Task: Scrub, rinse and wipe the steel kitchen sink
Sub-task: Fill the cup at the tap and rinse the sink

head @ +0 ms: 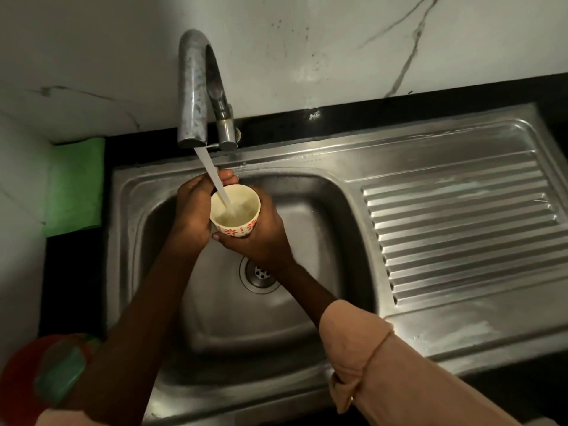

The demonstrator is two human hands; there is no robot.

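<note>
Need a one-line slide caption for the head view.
Both hands, left and right, hold a cup under the running tap over the steel sink.

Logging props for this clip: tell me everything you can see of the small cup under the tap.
The cup is small, cream-coloured, probably ceramic, with a band of red flower-like marks near its base. It is held about upright over the sink basin, mouth up, and the tap's water stream falls into it; it looks partly filled. The right hand grips it from below and the side, and the left hand holds its left side.
</note>
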